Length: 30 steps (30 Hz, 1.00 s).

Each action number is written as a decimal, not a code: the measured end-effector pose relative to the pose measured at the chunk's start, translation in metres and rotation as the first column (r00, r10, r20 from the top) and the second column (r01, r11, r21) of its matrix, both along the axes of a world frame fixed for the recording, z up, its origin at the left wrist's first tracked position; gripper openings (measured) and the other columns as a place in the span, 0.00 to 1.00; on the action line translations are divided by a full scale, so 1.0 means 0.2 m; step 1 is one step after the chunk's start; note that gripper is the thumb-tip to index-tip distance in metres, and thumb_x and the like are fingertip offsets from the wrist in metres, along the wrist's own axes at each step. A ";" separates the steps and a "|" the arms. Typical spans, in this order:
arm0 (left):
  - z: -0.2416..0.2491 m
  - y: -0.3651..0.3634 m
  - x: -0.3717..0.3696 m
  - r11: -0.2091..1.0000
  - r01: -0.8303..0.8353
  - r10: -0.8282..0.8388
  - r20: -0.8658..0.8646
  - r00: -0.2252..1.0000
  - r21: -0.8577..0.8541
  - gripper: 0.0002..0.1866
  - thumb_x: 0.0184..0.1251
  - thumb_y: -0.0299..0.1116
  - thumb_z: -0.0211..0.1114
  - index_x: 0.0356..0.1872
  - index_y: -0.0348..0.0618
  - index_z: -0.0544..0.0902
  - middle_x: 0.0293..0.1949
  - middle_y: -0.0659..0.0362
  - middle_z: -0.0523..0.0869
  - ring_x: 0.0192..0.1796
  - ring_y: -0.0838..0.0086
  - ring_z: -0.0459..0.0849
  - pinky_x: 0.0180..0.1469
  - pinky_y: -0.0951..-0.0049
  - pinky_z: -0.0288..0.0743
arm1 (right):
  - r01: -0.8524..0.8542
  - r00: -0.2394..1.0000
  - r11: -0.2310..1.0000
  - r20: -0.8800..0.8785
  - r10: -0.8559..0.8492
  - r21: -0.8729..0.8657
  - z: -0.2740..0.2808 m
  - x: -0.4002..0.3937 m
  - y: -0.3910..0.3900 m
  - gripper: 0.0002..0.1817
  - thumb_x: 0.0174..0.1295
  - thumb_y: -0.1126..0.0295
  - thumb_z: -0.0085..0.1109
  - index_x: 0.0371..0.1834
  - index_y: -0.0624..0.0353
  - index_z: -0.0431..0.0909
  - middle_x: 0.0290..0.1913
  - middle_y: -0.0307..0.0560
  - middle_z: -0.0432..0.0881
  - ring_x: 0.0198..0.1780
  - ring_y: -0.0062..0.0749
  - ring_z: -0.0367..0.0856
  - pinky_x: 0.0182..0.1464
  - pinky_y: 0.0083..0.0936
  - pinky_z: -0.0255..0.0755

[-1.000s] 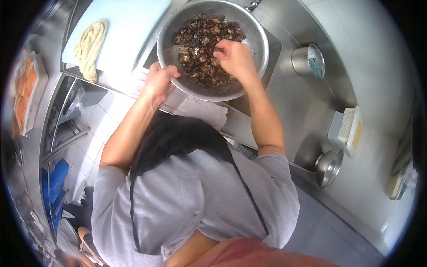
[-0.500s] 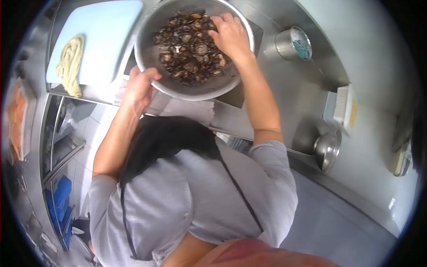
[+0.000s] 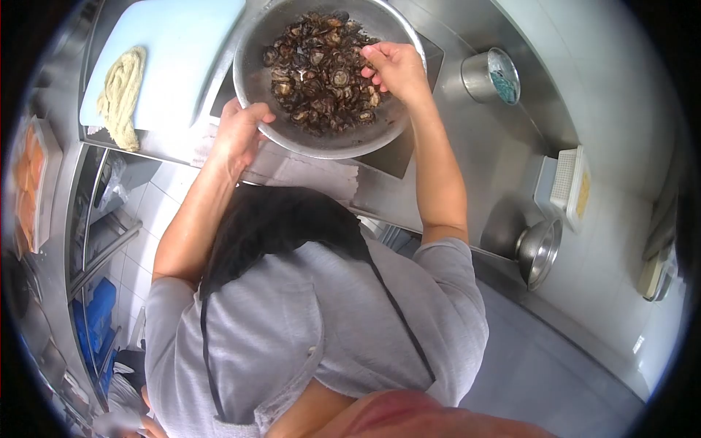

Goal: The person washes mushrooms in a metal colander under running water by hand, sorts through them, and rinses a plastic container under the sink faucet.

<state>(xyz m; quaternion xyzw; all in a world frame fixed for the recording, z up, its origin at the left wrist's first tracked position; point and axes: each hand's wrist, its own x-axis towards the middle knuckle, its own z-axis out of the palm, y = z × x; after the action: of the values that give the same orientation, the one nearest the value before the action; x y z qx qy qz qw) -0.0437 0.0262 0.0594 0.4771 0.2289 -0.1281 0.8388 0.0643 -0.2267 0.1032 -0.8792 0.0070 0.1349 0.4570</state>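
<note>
A large metal bowl [image 3: 255, 95] holds a heap of dark brown, wrinkled pieces [image 3: 321, 69] that look like dried mushrooms. My left hand [image 3: 243, 131] grips the bowl's near left rim, its thumb over the edge. Over the right part of the heap is my right hand [image 3: 394, 71], its fingers pinched together at the pieces; what lies between the fingertips is too small to make out.
A pale blue cutting board [image 3: 175, 58] with a twisted yellowish cloth [image 3: 122, 95] lies at the left. On the right are a metal pot [image 3: 482, 77], a white basket [image 3: 568, 182] and a smaller metal bowl [image 3: 539, 252]. A tray of orange food [image 3: 33, 175] is far left.
My right hand has drawn its fingers from spread into a pinch, a little lower over the heap. The whole view has shifted slightly, and my left hand is still on the rim.
</note>
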 end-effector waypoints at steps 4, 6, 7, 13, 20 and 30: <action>-0.01 0.01 0.00 1.000 0.011 -0.011 0.003 1.000 0.003 0.07 0.51 0.18 0.57 0.33 0.35 0.76 0.27 0.60 0.78 0.28 0.75 0.78 0.29 0.73 0.75 | 0.018 0.996 0.979 -0.085 -0.001 0.202 0.02 0.00 -0.01 0.12 0.70 0.66 0.55 0.48 0.60 0.83 0.31 0.42 0.85 0.22 0.14 0.74 0.24 0.14 0.72; -0.01 0.01 0.01 1.000 0.019 -0.019 0.004 1.000 -0.004 0.08 0.51 0.17 0.57 0.34 0.35 0.76 0.27 0.60 0.78 0.28 0.75 0.78 0.30 0.73 0.75 | -0.003 0.993 0.951 -0.112 0.040 0.310 0.03 0.00 -0.02 0.12 0.69 0.70 0.54 0.51 0.62 0.80 0.34 0.45 0.86 0.25 0.16 0.76 0.27 0.15 0.74; 0.00 0.01 0.01 1.000 0.026 -0.026 0.006 1.000 -0.008 0.08 0.51 0.17 0.57 0.34 0.35 0.76 0.27 0.60 0.78 0.28 0.75 0.78 0.30 0.73 0.75 | -0.022 0.992 0.928 -0.110 0.068 0.372 0.02 0.00 -0.02 0.13 0.69 0.72 0.54 0.53 0.63 0.79 0.36 0.46 0.86 0.26 0.17 0.78 0.29 0.15 0.76; 0.00 0.01 0.00 0.999 0.036 -0.036 0.004 0.999 -0.019 0.07 0.52 0.18 0.57 0.34 0.35 0.76 0.27 0.60 0.79 0.28 0.75 0.79 0.32 0.73 0.77 | -0.039 0.990 0.911 -0.109 0.091 0.410 0.05 -0.04 0.00 0.16 0.64 0.79 0.55 0.56 0.69 0.75 0.40 0.53 0.86 0.34 0.26 0.84 0.40 0.19 0.82; 0.03 0.00 0.00 0.999 0.025 -0.025 0.012 1.000 -0.031 0.07 0.52 0.18 0.57 0.33 0.37 0.77 0.27 0.61 0.79 0.28 0.76 0.79 0.31 0.74 0.77 | -0.364 0.926 0.914 0.037 0.376 -0.182 0.03 -0.02 0.00 0.13 0.63 0.73 0.60 0.51 0.61 0.82 0.40 0.48 0.87 0.36 0.28 0.86 0.40 0.26 0.80; -0.04 0.02 0.02 0.997 0.077 -0.076 -0.050 0.996 0.023 0.10 0.52 0.19 0.58 0.38 0.34 0.77 0.30 0.58 0.80 0.32 0.73 0.80 0.35 0.69 0.77 | -0.367 0.708 0.656 0.259 0.657 -0.659 -0.02 -0.09 0.35 0.23 0.60 0.74 0.57 0.61 0.60 0.74 0.55 0.56 0.77 0.58 0.49 0.75 0.59 0.41 0.71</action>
<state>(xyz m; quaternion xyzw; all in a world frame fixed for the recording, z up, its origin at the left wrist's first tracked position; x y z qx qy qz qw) -0.0404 0.0310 0.0509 0.4927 0.2323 -0.1690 0.8214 0.0457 -0.1576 0.0987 -0.9398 -0.3236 0.0334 0.1041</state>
